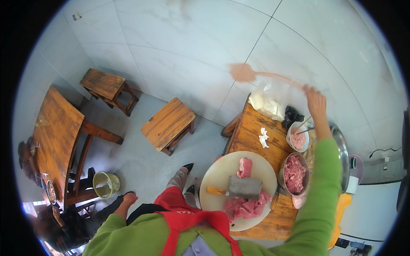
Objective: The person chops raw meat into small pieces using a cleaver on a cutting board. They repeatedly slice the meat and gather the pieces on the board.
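Note:
My right hand (315, 99) is raised over the far side of the table and grips the thin handle of a pinkish fly swatter (243, 73), blurred against the tiled wall. My left hand (130, 198) hangs at my side with its fingers curled, and nothing shows in it. A cleaver (245, 188) with a wooden handle lies on the round white cutting board (217, 174). Its blade rests by sliced raw meat (248, 206), with a thicker meat piece (245, 167) beyond it. Minced meat (294, 176) fills a metal bowl (282, 179); paler mince (297, 140) sits in a white bowl (305, 144) with chopsticks (304, 131).
On the wooden table (246, 140) are crumpled tissue (263, 137), a clear plastic bag (269, 102) with white contents and a black bag (291, 116). Wooden stools (168, 123) stand on the floor. People sit by another table (57, 137), near a wastebasket (107, 185).

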Demonstrator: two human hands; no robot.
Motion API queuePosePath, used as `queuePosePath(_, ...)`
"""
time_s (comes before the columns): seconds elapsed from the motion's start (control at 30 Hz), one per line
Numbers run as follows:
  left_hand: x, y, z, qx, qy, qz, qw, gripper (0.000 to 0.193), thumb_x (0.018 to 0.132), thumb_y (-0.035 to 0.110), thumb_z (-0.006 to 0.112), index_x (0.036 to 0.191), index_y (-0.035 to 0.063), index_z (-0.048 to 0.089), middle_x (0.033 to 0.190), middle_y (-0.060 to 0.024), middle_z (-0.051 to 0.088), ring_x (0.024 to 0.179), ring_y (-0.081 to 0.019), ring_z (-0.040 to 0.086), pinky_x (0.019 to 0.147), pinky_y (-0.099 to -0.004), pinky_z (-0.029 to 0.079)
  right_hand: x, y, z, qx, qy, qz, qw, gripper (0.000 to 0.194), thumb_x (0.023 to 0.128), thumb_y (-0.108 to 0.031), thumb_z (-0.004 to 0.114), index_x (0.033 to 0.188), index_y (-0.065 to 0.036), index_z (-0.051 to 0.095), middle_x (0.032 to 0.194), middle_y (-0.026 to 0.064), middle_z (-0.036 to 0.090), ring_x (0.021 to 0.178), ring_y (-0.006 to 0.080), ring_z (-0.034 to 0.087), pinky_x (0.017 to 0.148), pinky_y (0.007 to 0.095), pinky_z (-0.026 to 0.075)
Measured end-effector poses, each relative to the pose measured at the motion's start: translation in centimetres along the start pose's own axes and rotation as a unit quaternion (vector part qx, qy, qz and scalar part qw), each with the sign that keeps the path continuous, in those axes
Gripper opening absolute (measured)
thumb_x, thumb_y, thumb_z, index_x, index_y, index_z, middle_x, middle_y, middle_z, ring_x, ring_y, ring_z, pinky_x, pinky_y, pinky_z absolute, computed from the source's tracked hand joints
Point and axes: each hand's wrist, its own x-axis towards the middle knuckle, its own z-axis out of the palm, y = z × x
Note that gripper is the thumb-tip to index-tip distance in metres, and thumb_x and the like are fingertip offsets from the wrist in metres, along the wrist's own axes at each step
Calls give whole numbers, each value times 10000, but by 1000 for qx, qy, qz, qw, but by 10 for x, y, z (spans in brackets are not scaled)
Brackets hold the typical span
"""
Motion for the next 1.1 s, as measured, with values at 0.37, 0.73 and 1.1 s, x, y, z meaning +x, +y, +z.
queuePosePath(0.37,106,90,-60,130,-5,177,976,379,901,406,516,923,84,713,981,-176,697,949,-383,656,828,-509,531,-44,-129,-6,221,17,-237,946,431,829,-77,577,1254,-146,596,917,43,588,846,230,628,598,374,504)
queuePosePath(0.73,164,265,-186,81,28,234,968,231,822,312,643,855,97,720,858,-158,712,836,-342,686,761,-452,544,-282,-133,-101,499,-247,277,783,315,891,-127,664,1174,11,644,986,172,690,792,244,678,690,335,532)
queuePosePath(1.1,137,460,-178,145,-70,480,862,312,900,232,647,1141,39,687,1029,-159,717,903,-229,701,769,-370,572,-489,-363,-224,360,172,835,380,220,1007,-221,576,1171,-87,634,653,-92,415,517,-1,359,428,167,269)
